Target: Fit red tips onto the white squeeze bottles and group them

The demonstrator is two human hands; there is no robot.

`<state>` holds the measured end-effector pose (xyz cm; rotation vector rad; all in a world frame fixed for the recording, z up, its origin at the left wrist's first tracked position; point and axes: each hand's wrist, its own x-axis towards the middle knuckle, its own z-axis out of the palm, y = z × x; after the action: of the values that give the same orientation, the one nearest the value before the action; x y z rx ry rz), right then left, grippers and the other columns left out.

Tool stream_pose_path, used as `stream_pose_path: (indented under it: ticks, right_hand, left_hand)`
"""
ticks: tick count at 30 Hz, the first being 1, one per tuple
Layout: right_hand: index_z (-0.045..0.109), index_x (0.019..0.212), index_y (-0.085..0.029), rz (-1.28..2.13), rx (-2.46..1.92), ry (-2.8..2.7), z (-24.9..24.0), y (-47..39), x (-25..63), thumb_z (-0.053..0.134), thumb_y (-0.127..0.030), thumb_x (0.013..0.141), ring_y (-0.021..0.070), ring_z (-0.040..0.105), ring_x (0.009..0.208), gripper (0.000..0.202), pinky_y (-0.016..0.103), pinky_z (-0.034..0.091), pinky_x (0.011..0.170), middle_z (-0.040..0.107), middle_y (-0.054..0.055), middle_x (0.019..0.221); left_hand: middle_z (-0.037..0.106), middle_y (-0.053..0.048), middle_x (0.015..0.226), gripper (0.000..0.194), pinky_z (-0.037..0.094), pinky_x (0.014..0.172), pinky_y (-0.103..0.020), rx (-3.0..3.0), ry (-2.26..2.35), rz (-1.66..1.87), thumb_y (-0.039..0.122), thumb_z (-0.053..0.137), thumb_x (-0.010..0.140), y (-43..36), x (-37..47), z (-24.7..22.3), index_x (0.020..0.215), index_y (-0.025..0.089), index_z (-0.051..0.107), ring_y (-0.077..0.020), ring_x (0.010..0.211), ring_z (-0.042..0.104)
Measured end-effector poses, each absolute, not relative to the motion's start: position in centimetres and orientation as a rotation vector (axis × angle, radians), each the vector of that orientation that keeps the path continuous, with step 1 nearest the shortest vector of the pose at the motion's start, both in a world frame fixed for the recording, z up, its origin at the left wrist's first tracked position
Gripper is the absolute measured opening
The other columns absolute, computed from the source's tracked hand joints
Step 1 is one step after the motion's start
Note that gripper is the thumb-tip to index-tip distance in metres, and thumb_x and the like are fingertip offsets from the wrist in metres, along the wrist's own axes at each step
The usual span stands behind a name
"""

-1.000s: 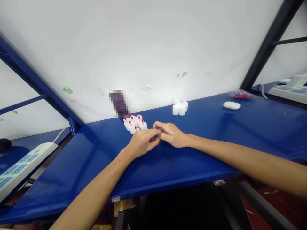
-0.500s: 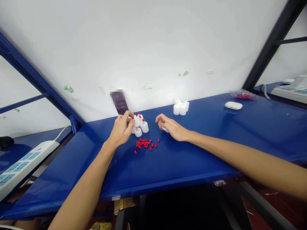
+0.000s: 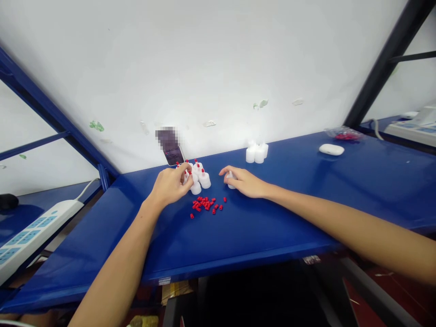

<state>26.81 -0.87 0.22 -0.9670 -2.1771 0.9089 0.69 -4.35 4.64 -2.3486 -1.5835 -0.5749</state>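
My left hand (image 3: 172, 184) is closed at the left side of a cluster of small white bottles (image 3: 205, 180) with red caps. Its thumb and forefinger close around the top of a red-capped bottle, partly hidden by the fingers. My right hand (image 3: 247, 182) curls its fingers around another small white bottle (image 3: 231, 182), which stands on the table with a pale nozzle on top and no red showing. Between the hands and nearer to me lies a loose pile of small red caps (image 3: 204, 203), with a few scattered at its edges.
More white bottles (image 3: 255, 154) stand by the wall. A phone (image 3: 174, 154) leans behind the cluster. At the right are a white oval case (image 3: 331, 150) and a clear bag with red pieces (image 3: 347, 134). A power strip (image 3: 37, 234) sits left of the blue table (image 3: 259, 236).
My left hand has shifted slightly left and down, so more red tips show behind it. My right fingers have moved slightly left, and more of their bottle is visible.
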Motion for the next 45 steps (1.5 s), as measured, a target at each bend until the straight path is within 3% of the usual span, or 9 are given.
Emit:
stream_pose_path:
  ticks: [8,17,22,28,33,37,40,45]
  right_hand:
    - [0.057,0.113,-0.016,1.122,-0.865,-2.123,0.4,-0.3,27.0,0.047,-0.026,0.091,0.0144,0.054,0.074,0.027,0.029,0.044,0.074,0.061,0.004,0.089]
    - [0.055,0.082,-0.018,1.300,-0.769,-1.740,0.4,0.0,26.8,0.042,-0.020,0.076,0.0153,0.050,0.062,0.014,0.028,0.041,0.059,0.052,0.000,0.065]
    - [0.052,0.080,-0.019,1.245,-0.770,-1.666,0.1,0.0,26.8,0.039,-0.020,0.073,0.0145,0.049,0.055,0.015,0.025,0.035,0.045,0.051,0.000,0.062]
    - [0.057,0.091,-0.019,1.141,-0.923,-1.817,-0.2,0.2,26.6,0.054,-0.028,0.076,0.0156,0.058,0.069,0.018,0.027,0.048,0.062,0.061,0.002,0.079]
    - [0.059,0.094,-0.017,1.064,-0.875,-1.919,-0.2,-0.1,26.6,0.045,-0.025,0.084,0.0156,0.058,0.072,0.019,0.030,0.046,0.072,0.063,0.002,0.078]
    - [0.060,0.092,-0.016,0.673,-0.837,-2.175,-0.3,-0.3,26.6,0.043,-0.018,0.084,0.0168,0.056,0.080,0.019,0.031,0.042,0.078,0.062,0.004,0.087]
    - [0.060,0.086,-0.015,0.439,-0.785,-2.326,-0.4,-0.3,26.6,0.043,-0.015,0.085,0.0183,0.055,0.083,0.017,0.032,0.040,0.081,0.061,0.007,0.090]
    - [0.057,0.085,-0.017,0.393,-0.758,-2.421,-0.1,-0.3,26.9,0.041,-0.015,0.087,0.0174,0.054,0.078,0.016,0.030,0.038,0.076,0.062,0.005,0.085]
  left_hand:
    - [0.063,0.003,0.062,0.021,0.034,0.056,-0.027,-2.412,-1.555,-0.443,0.034,0.049,0.086,-4.5,0.5,4.9,0.099,0.021,0.060,-0.0167,0.055,0.059]
    - [0.062,0.002,0.061,0.025,0.034,0.055,-0.027,-2.454,-1.520,-0.416,0.038,0.046,0.090,-4.1,0.2,4.4,0.100,0.021,0.061,-0.0173,0.055,0.059]
    - [0.062,0.003,0.061,0.029,0.036,0.056,-0.025,-2.308,-1.522,-0.582,0.033,0.050,0.087,-4.4,0.4,4.5,0.112,0.021,0.061,-0.0149,0.055,0.059]
    - [0.064,0.001,0.064,0.023,0.037,0.056,-0.024,-2.475,-1.198,-0.613,0.028,0.048,0.093,-5.5,3.6,3.6,0.101,0.020,0.067,-0.0120,0.057,0.058]
    - [0.066,-0.006,0.080,0.031,0.044,0.069,-0.032,-2.603,-0.986,-0.268,0.040,0.050,0.095,-6.1,6.7,2.9,0.092,0.018,0.072,-0.0198,0.077,0.060]
    - [0.064,-0.007,0.080,0.036,0.044,0.073,-0.036,-2.620,-1.060,-0.195,0.046,0.053,0.094,-6.2,7.3,2.5,0.084,0.019,0.074,-0.0221,0.081,0.057]
    - [0.064,-0.006,0.078,0.028,0.043,0.073,-0.036,-2.634,-1.119,-0.183,0.039,0.056,0.093,-6.2,7.4,2.3,0.083,0.019,0.073,-0.0218,0.080,0.055]
    - [0.068,-0.005,0.077,0.016,0.044,0.072,-0.035,-2.647,-1.127,-0.323,0.028,0.061,0.090,-6.0,7.5,2.0,0.083,0.017,0.070,-0.0211,0.078,0.055]
